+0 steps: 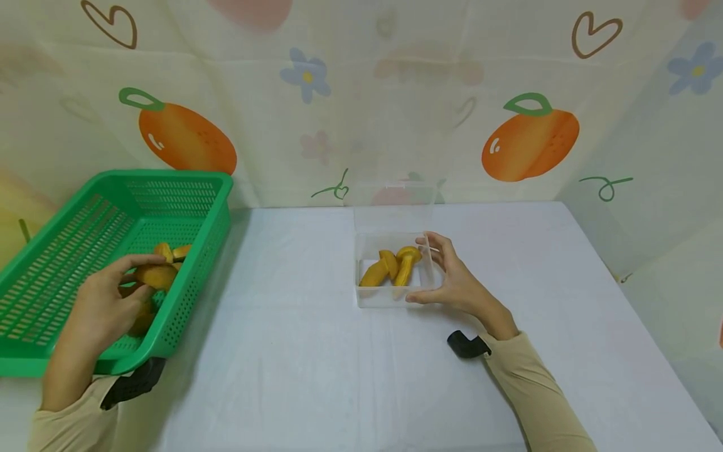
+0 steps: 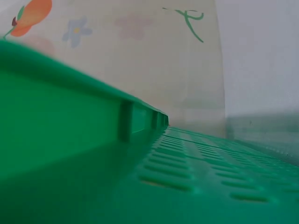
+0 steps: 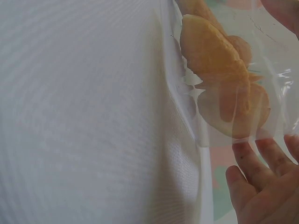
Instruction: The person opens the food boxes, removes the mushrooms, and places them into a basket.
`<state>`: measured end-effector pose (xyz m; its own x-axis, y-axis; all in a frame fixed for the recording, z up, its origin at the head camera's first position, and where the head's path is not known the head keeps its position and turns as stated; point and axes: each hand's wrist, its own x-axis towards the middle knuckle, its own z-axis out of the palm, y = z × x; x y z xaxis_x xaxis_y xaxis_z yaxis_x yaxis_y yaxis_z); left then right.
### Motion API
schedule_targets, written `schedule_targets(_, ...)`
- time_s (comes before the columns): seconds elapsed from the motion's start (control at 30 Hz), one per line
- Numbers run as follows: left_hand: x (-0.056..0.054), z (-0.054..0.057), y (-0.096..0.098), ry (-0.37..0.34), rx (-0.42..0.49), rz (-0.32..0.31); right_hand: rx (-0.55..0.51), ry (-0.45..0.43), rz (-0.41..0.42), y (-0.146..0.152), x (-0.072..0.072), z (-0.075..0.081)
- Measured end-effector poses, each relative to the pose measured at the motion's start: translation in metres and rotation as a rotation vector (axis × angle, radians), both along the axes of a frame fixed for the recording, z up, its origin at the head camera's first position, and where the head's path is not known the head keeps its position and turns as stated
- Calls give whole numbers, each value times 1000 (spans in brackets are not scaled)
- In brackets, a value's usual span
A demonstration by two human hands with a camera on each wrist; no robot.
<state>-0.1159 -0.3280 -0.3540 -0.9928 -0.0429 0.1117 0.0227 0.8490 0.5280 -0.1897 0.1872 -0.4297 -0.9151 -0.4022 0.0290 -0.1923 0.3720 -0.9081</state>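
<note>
Head view shows your left hand [image 1: 104,307] nearest you, at the tabletop's left edge, reaching over the near wall of the green slotted plastic basket [image 1: 62,251]. Its fingers curl round one orange-yellow toy mushroom [image 1: 155,275], thumb below and fingertips on top; more of the same pieces [image 1: 172,252] lie just behind it on the basket floor. The basket sits tilted, its near rim hanging past the table's front-left corner, so pressing down on that wall as you lift could tip it or slide it off.

Further in, near the tabletop's middle, your right hand [image 1: 452,279] steadies the clear rectangular plastic box [image 1: 392,267]. The fingers are spread, thumb at the near right corner and fingertips on the right wall, pressing rather than wrapping. Two orange-yellow mushrooms [image 1: 392,267] already lie inside, leaning on each other. The right wrist view shows them [image 3: 219,70] through the wall, with your fingertips [image 3: 254,172] flat on the plastic.

The box is light and its walls are hard to see; a loose hold could let it skid on the white cloth [image 1: 316,351], and a piece dropped carelessly could clip the rim.
</note>
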Motion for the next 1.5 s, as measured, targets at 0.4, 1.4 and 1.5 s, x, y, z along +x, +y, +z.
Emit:
schedule_targets(0.4, 2, 4, 17, 68, -10, 29, 24, -29, -17, 0, 0, 4)
schedule_targets(1.4, -3, 2, 111, 510, 103, -261, 22, -34, -7, -1, 0, 1)
schedule_targets(1.5, -5, 3, 120, 471, 122, -259, 25, -34, -13, 0, 0, 1)
